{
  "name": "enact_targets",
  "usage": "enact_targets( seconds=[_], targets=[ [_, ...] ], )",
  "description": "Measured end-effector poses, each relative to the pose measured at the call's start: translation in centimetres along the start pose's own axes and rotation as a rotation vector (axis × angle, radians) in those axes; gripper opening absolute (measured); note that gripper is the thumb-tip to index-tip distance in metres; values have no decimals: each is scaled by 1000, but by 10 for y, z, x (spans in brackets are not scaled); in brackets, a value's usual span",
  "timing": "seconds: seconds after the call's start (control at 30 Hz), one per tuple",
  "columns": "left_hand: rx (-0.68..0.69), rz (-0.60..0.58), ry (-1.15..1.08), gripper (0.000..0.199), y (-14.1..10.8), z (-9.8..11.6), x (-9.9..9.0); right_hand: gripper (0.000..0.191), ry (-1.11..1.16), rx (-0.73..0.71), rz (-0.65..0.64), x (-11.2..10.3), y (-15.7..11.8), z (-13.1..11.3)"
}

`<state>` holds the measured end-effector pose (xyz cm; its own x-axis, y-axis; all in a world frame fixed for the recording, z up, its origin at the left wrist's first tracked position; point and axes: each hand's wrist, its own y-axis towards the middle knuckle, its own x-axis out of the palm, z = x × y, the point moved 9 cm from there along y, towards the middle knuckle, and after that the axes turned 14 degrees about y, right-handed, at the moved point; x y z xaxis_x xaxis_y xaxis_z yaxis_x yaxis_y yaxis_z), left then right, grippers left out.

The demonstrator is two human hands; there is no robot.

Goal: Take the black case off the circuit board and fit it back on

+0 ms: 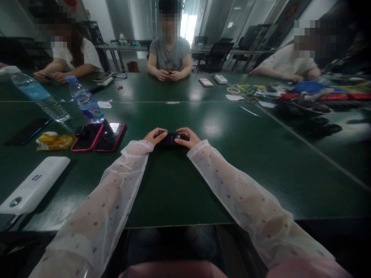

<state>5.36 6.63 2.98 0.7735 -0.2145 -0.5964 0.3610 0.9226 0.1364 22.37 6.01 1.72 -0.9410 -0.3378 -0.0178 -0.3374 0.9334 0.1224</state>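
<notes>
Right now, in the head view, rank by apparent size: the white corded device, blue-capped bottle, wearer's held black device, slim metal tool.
White corded device
Blue-capped bottle
Black device, partly covered
Slim metal tool

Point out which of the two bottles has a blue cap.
The right bottle, nearer the left hand; its cap is blue, while the left bottle has a white one.

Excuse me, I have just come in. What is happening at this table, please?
The left hand and right hand hold a small black device at the green table. Two red-edged phones and two bottles are to the left. Across, a person in grey handles something too small to identify.
</notes>
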Motion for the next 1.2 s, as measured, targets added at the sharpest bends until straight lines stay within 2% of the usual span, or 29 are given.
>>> enact_targets(
  seconds=[0.27, 0.5, 0.67, 0.93, 1.2],
  targets=[
    [-3, 46, -45, 65, 2, 0, -3, 64, -3, 58, 29, 1, -2, 0],
    [-15, 17, -63, 63, 2, -4, -2, 63, 9, 92, 70, -4, -2, -1],
    [-12, -34, -85, 69, 4, -8, 2, 58, 8, 103, 65, -4, -3, -2],
    [-21, -47, -108, 66, 4, -8, 2, 60, 78, 152, 43, -7, 0, -1],
    [-5, 7, -133, 67, 6, -9, 3, 57, 63, 131, 66, -9, 1, 0]
  ],
)
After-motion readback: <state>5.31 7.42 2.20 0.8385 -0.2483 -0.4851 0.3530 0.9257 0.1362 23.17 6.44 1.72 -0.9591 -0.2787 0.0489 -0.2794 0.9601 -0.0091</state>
